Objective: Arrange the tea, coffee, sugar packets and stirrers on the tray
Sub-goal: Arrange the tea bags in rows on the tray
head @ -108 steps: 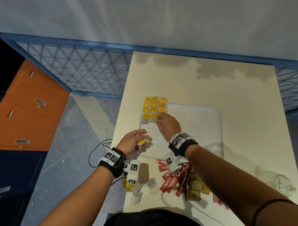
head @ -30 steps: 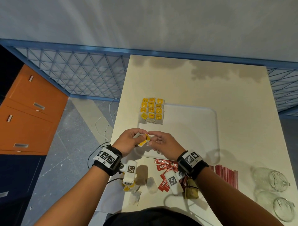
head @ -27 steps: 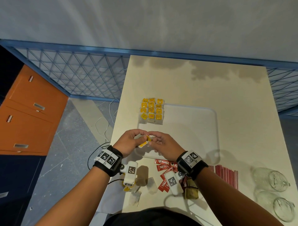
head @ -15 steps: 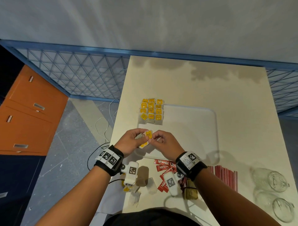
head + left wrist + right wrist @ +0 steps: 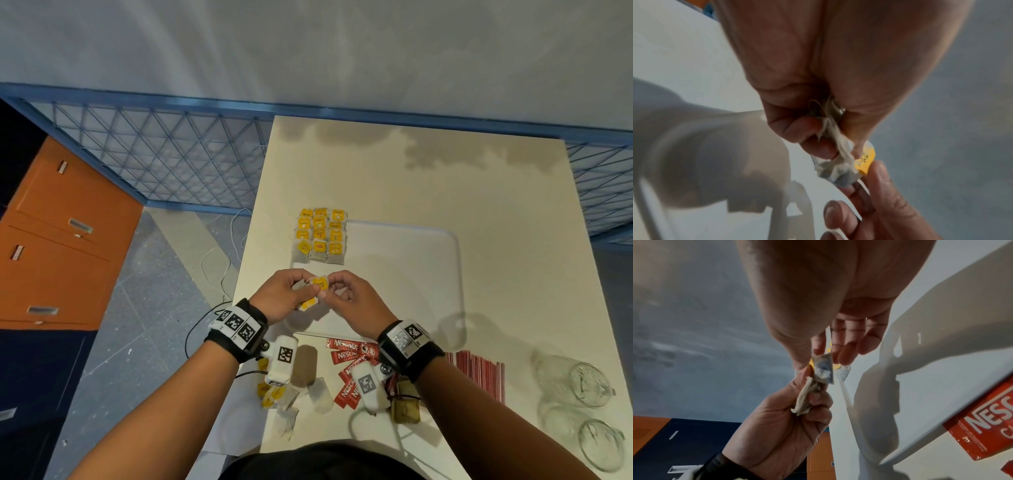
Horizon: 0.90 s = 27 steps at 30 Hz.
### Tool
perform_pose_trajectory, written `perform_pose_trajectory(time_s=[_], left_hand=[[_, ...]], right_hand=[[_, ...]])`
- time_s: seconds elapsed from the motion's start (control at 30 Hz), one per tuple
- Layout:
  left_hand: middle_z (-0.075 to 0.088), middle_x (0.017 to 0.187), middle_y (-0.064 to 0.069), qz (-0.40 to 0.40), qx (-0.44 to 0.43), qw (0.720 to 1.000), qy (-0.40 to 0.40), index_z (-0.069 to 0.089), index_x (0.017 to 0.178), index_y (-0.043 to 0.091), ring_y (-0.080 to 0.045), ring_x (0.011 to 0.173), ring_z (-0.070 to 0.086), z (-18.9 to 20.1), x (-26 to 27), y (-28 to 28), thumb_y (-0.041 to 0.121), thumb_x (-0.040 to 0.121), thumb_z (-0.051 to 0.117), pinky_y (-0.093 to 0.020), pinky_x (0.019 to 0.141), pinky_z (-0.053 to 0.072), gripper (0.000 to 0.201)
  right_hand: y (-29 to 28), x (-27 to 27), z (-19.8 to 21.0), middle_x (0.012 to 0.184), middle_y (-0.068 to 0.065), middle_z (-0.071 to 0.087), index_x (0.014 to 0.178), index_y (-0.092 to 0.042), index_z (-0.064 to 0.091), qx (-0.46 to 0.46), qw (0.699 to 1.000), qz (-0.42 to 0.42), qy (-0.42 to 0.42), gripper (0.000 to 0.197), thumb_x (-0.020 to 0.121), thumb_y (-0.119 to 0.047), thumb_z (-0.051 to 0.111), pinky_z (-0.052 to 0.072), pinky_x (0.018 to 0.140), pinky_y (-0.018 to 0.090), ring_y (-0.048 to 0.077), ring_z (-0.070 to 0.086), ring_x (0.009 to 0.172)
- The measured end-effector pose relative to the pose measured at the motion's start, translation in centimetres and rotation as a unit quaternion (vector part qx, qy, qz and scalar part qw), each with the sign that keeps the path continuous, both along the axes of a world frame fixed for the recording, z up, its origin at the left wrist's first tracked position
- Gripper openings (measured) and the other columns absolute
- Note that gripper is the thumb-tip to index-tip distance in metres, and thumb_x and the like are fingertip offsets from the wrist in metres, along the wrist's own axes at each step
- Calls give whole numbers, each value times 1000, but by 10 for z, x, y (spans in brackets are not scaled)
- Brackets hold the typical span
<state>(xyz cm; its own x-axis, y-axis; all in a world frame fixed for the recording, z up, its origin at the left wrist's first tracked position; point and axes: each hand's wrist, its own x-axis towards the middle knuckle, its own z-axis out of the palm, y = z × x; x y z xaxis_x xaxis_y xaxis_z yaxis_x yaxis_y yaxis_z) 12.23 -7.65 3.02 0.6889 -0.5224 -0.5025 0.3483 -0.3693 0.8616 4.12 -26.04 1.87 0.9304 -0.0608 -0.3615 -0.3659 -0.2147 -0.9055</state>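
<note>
Near bench edge, 6 o'clock: loose tea bags (image 5: 284, 397), red coffee sachets (image 5: 346, 356), stirrers (image 5: 479, 371), not yet arranged. Centre: left hand (image 5: 284, 298) grips crumpled bag bunch; right hand (image 5: 352, 299) pinches yellow tag (image 5: 321, 284) of one tea bag — both over tray (image 5: 428, 274) near edge. 12 o'clock: tidy tea-bag grid (image 5: 320, 236) on tray's far-left corner. Advice — free string gently, flatten bag, lay flush beside nearest row.
</note>
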Motion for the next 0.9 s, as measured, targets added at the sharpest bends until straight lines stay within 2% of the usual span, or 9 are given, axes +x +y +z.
perform_pose_trajectory(time_s=[0.07, 0.13, 0.2, 0.3, 0.47, 0.53, 0.67, 0.8, 0.9], left_hand=[[68, 81, -6, -19, 10, 1000, -5, 73, 101, 9, -14, 69, 57, -3, 3, -1, 18, 96, 67, -24, 61, 46, 12], [68, 82, -6, -28, 15, 999, -7, 74, 102, 9, -15, 69, 57, -6, 5, -2, 18, 96, 67, -25, 62, 47, 12], [70, 78, 1, -30, 22, 999, -15, 74, 100, 9, -11, 66, 59, -8, 8, -3, 16, 95, 68, -22, 60, 48, 11], [71, 73, 9, -23, 31, 999, -36, 75, 94, 15, -7, 63, 60, -13, 12, -8, 13, 94, 69, -21, 61, 49, 6], [74, 82, -12, -11, 69, 995, -76, 75, 91, 9, -14, 67, 61, -23, 17, -19, 16, 92, 71, -33, 69, 51, 8], [73, 81, -12, -5, 97, 991, -89, 74, 86, 8, -15, 66, 60, -26, 19, -26, 17, 91, 72, -34, 72, 51, 11], [69, 74, 5, -1, 171, 980, -106, 72, 71, 18, -16, 73, 62, -31, 23, -40, 18, 88, 71, -33, 76, 52, 16], [73, 77, -1, 5, 232, 966, -118, 74, 71, 15, -23, 80, 68, -29, 29, -53, 22, 88, 64, -35, 73, 56, 20], [73, 78, -2, 6, 252, 960, -119, 73, 71, 15, -21, 80, 68, -24, 33, -59, 21, 90, 62, -30, 70, 54, 22]], right_hand=[[-3, 1, 2, 111, -14, 66, 118, -30, 68, -16, 1000, 16, 1, 24, 94, -35, 67, 53, 81, 29, 3, 63, 84], [-6, 2, 3, 104, -15, 66, 121, -27, 69, -29, 999, 23, 6, 24, 97, -28, 66, 49, 77, 23, -2, 61, 79], [-8, 5, -1, 87, -14, 68, 111, -23, 73, -21, 999, 19, 15, 16, 95, -24, 68, 49, 73, 24, -1, 60, 72], [-11, 10, -9, 79, -6, 71, 92, -23, 74, -40, 999, -1, 27, 7, 91, -29, 71, 54, 71, 36, 11, 63, 71], [-15, 22, -24, 77, -8, 71, 82, -30, 70, -91, 994, -49, 47, 14, 82, -43, 67, 59, 77, 47, 17, 68, 75], [-16, 28, -29, 81, -9, 71, 81, -32, 68, -122, 990, -56, 51, 14, 83, -45, 64, 59, 78, 47, 17, 69, 78], [-20, 42, -34, 88, -8, 71, 86, -29, 65, -204, 976, -46, 63, 9, 92, -34, 62, 56, 83, 41, 18, 67, 86], [-22, 54, -39, 90, -6, 70, 90, -32, 61, -244, 967, -37, 66, 8, 95, -38, 58, 55, 83, 39, 20, 67, 88], [-20, 58, -41, 93, -3, 71, 92, -34, 58, -260, 962, -33, 72, 8, 98, -39, 55, 56, 83, 39, 23, 67, 88]])
